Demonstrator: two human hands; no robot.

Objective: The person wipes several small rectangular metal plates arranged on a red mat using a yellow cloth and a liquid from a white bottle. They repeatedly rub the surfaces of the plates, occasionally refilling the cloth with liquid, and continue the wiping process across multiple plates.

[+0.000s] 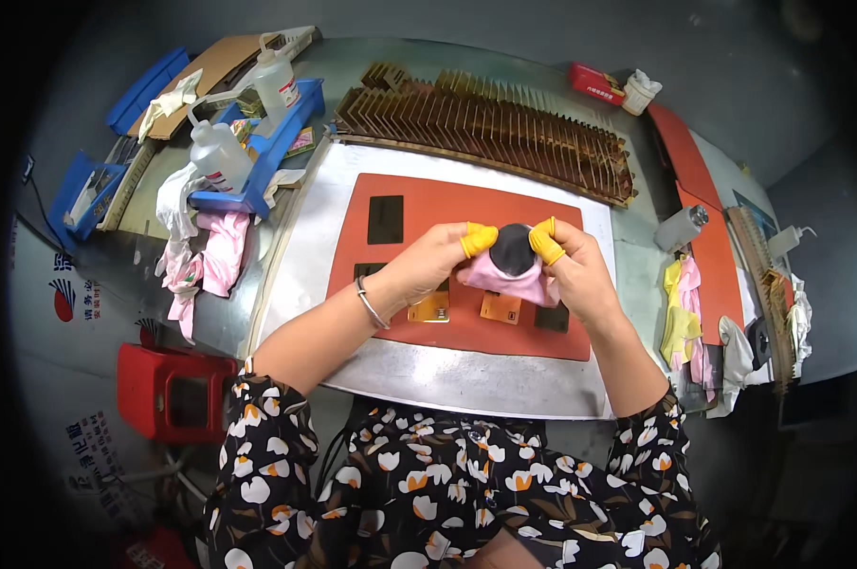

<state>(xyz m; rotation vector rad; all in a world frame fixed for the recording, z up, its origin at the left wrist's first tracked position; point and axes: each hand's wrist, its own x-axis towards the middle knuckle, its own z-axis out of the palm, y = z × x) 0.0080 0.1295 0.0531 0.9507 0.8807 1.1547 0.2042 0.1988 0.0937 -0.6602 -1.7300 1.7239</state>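
Note:
Over the orange mat, a round black pad is held up, with a pink cloth around its lower side. My left hand pinches the cloth and pad at the left edge. From the opposite edge, my right hand grips them too. Yellow finger covers sit on the fingertips of both hands. Below lie two small orange-gold plates, partly hidden by the cloth and my left hand. A dark rectangular plate rests at the mat's upper left; other dark plates are partly covered by my arms.
Behind the mat stands a long rack of upright thin plates. To the left are a blue tray, squeeze bottles and pink cloths. A clear bottle and hanging yellow cloth are on the right. A red stool stands lower left.

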